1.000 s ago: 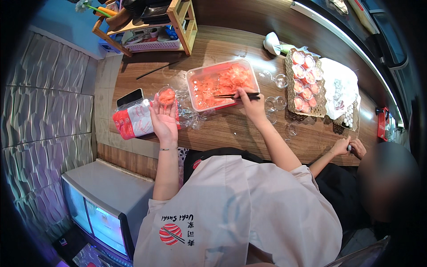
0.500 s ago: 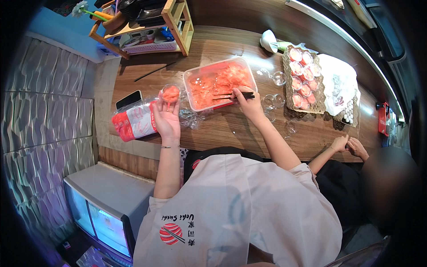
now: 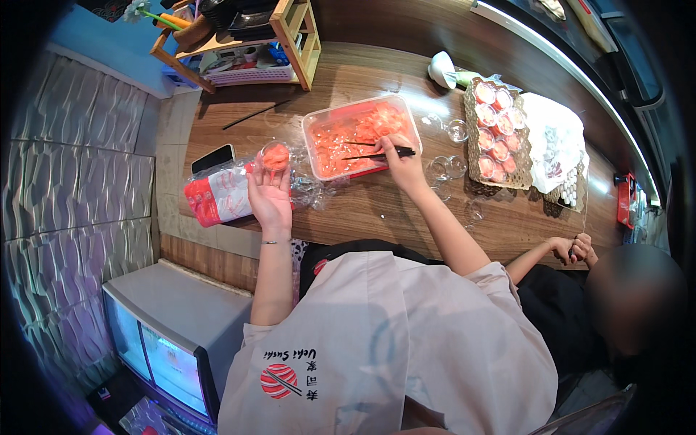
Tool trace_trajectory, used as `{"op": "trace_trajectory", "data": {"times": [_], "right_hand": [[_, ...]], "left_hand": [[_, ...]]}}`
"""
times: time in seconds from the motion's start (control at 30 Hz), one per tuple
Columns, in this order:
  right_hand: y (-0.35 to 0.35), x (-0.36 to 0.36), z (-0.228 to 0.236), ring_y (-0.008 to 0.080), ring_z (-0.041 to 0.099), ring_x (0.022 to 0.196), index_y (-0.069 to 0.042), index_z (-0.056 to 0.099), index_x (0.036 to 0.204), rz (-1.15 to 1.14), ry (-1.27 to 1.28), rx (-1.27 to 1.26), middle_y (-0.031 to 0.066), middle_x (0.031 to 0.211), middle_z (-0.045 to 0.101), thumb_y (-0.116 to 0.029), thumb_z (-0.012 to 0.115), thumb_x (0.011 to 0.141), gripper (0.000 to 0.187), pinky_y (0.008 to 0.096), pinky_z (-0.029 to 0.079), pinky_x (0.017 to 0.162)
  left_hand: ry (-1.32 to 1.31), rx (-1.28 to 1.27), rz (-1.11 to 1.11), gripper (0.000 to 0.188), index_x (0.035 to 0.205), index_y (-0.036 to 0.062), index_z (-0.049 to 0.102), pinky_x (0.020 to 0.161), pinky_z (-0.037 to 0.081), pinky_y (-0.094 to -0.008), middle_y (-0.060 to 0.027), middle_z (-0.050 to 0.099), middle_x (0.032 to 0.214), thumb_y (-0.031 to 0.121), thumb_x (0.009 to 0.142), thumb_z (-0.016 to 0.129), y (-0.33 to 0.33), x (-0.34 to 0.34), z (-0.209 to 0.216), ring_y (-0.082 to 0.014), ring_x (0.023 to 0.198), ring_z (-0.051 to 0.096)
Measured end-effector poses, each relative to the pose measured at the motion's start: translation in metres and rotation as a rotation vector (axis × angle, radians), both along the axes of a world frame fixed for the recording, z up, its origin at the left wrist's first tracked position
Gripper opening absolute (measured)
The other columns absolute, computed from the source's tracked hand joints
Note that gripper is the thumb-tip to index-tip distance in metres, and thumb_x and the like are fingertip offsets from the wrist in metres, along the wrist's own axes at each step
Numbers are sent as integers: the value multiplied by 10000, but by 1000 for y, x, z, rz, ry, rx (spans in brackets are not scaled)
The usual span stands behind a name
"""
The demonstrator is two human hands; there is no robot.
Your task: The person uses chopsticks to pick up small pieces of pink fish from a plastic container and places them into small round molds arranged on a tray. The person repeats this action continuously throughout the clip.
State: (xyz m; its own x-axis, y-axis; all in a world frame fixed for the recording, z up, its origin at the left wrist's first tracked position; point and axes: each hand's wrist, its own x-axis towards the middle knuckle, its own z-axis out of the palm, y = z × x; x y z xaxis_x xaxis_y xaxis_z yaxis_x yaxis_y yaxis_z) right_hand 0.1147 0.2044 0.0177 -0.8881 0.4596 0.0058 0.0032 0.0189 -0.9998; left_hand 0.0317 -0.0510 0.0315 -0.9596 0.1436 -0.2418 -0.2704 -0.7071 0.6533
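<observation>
My left hand [image 3: 271,201] is palm up, its fingers supporting a small clear cup [image 3: 275,158] of orange-pink shredded food. In my right hand [image 3: 403,164] is a pair of black chopsticks [image 3: 368,156], their tips spread over a large clear plastic tub [image 3: 312,161]. The tub holds a heap of the same orange shreds [image 3: 341,138], with pale specks on it. Beneath and beside my left hand lies a red and white plastic package [image 3: 221,194], with crumpled clear film [image 3: 312,192] next to it.
Clear empty cups [image 3: 457,165] stand right of the tub. A brown patterned tray [image 3: 475,163] holds several filled cups, beside a white plastic bag [image 3: 554,138]. A phone [image 3: 212,159], a single black stick [image 3: 254,114] and a wooden rack [image 3: 293,43] sit left. A co-worker's hands [image 3: 571,249] rest at right.
The chopstick tips have spread apart over the tub. My left hand still supports the cup, nearly in place. The co-worker's hands have come closer together.
</observation>
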Motion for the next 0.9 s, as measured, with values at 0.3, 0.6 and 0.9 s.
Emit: {"op": "trace_trajectory", "data": {"times": [0.3,0.6,0.9], "right_hand": [[-9,-2,-11,100,593,707,20,650,808,36,-5,2,51,765,646,-147,586,941,223,243,486,642],[34,21,20,124,654,698,29,645,801,-151,29,-50,52,762,660,-199,554,965,296,261,553,654],[63,51,51,215,680,802,25,570,823,-271,127,-192,179,934,658,-292,496,990,366,307,584,727]], "left_hand": [[17,-5,-2,549,1383,4,373,1106,337,-445,-171,373,1411,402,1006,368,-2,1,5,-312,1290,404],[-1,2,-13,521,1362,9,391,1103,347,-456,-163,382,1406,389,1006,369,0,1,1,-305,1290,402],[2,-6,-116,524,1367,15,393,1086,364,-438,-135,418,1375,396,1009,365,27,6,8,-279,1250,444]]}}
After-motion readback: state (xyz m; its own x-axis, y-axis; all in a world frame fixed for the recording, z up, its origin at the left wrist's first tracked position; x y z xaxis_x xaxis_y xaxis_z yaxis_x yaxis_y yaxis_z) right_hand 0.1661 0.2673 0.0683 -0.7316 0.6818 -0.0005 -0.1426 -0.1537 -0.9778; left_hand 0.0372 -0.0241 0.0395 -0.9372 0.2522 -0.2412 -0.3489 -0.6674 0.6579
